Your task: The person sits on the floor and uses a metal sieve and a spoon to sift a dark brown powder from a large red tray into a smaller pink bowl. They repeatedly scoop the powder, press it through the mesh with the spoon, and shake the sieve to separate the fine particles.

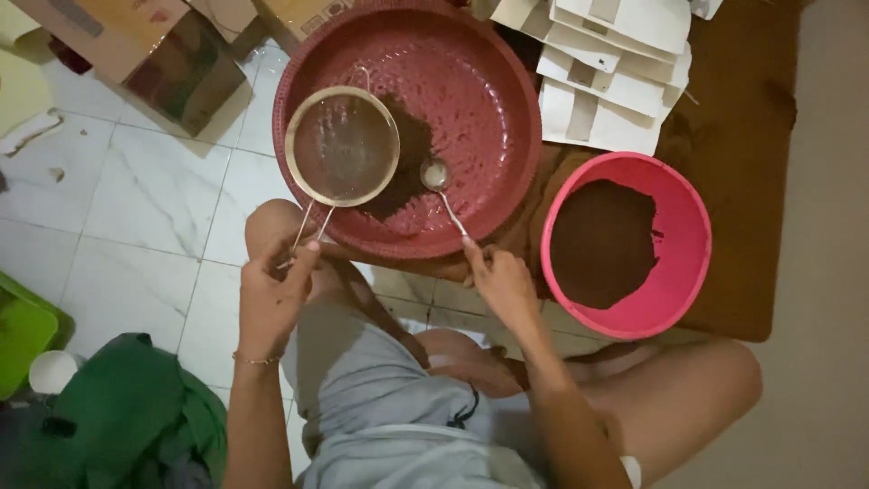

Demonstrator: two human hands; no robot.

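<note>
My left hand (273,288) grips the wire handle of a round metal sieve (342,145), held over the left part of a large dark-red basin (489,109). A heap of dark brown powder (403,167) lies in that basin beside the sieve. My right hand (501,279) holds a metal spoon (438,177) by its handle, the bowl of the spoon resting inside the basin near the powder. To the right stands a pink bowl (683,263) partly filled with the same brown powder (602,240).
I sit on a white tiled floor (145,208). Cardboard boxes (154,50) stand at the upper left, a stack of white paper packets (615,63) at the upper right on a brown mat (742,136). Green cloth (127,407) and a green tray (20,330) lie at the lower left.
</note>
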